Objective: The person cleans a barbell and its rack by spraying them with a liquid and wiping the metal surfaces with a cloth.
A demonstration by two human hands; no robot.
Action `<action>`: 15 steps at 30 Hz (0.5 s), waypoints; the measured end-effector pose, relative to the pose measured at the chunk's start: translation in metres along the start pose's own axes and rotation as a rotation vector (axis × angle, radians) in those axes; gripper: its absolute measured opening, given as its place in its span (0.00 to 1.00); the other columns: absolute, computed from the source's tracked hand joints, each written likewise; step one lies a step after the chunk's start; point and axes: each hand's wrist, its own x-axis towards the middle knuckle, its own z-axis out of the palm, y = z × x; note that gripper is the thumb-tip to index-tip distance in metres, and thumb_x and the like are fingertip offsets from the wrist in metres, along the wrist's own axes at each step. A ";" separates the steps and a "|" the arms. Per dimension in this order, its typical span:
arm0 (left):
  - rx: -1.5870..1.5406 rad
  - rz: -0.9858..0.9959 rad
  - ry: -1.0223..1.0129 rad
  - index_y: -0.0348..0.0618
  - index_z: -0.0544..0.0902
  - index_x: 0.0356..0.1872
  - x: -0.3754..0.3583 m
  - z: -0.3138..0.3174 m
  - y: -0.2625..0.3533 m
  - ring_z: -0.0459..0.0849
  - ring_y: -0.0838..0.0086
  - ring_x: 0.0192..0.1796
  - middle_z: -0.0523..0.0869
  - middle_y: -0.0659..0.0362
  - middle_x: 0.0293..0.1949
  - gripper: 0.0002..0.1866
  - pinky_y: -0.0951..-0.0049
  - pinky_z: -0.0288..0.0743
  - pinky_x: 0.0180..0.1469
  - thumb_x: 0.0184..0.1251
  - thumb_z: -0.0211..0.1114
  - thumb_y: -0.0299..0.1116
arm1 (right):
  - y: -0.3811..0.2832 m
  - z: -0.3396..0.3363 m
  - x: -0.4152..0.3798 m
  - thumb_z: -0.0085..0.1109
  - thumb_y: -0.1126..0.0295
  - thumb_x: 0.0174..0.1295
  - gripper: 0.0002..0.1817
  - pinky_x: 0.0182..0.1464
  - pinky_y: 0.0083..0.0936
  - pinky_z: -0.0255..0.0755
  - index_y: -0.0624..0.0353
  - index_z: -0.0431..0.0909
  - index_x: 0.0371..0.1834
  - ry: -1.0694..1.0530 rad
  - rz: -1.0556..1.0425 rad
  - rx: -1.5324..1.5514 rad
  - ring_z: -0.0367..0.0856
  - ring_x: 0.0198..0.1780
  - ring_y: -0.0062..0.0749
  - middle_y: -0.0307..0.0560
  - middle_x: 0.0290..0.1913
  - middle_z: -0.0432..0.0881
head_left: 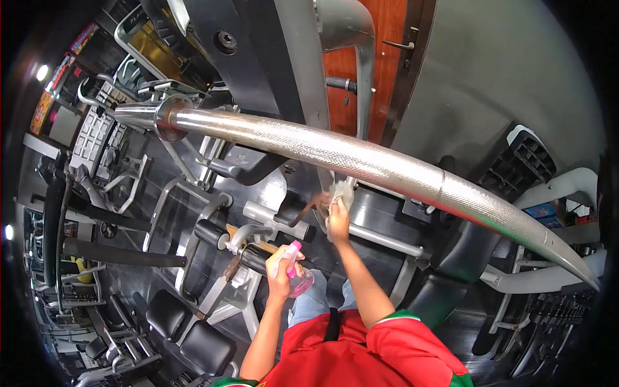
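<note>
In the lower middle of the head view, my left hand (282, 274) is wrapped round a pink spray bottle (301, 282), its nozzle pointing up and its clear pink body showing beside my fingers. Further forward, my right hand (338, 219) grips a pale cloth (343, 192). The cloth is against a grey metal upright (324, 174) of a gym machine, and my fingers are partly covered by it. Above both hands a shiny knurled barbell (361, 158) crosses the view, close to the camera and apart from my hands.
Gym machines with black padded seats (207, 346) stand at the left. A black pad (461, 248) is close on my right. A grey horizontal tube (380, 242) runs low beside my right hand. Behind the machine is a brown door (387, 39).
</note>
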 end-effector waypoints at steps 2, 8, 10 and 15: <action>0.026 0.002 0.022 0.32 0.80 0.40 0.000 0.003 0.000 0.80 0.78 0.22 0.85 0.54 0.34 0.21 0.77 0.74 0.29 0.78 0.51 0.44 | -0.049 0.006 -0.027 0.44 0.64 0.75 0.15 0.49 0.50 0.67 0.66 0.75 0.44 0.211 -0.249 0.038 0.76 0.46 0.63 0.63 0.42 0.77; 0.036 0.005 0.007 0.32 0.81 0.40 0.001 0.008 -0.005 0.80 0.77 0.22 0.85 0.54 0.33 0.20 0.77 0.74 0.29 0.78 0.51 0.42 | 0.040 0.019 -0.045 0.42 0.57 0.75 0.21 0.59 0.47 0.68 0.66 0.76 0.50 0.011 0.150 -0.236 0.77 0.57 0.64 0.67 0.53 0.80; 0.027 0.005 0.009 0.32 0.81 0.40 -0.002 0.012 0.000 0.80 0.77 0.22 0.85 0.54 0.34 0.19 0.76 0.75 0.30 0.78 0.51 0.41 | 0.043 0.008 -0.045 0.42 0.55 0.74 0.24 0.61 0.47 0.68 0.65 0.75 0.57 -0.105 0.213 -0.341 0.77 0.60 0.65 0.68 0.56 0.80; -0.001 -0.019 0.014 0.33 0.80 0.40 -0.006 0.008 0.000 0.80 0.77 0.23 0.85 0.54 0.34 0.18 0.75 0.76 0.31 0.78 0.51 0.40 | -0.026 -0.003 -0.054 0.40 0.56 0.75 0.26 0.66 0.47 0.67 0.67 0.70 0.65 -0.077 0.080 -0.136 0.75 0.63 0.64 0.72 0.59 0.78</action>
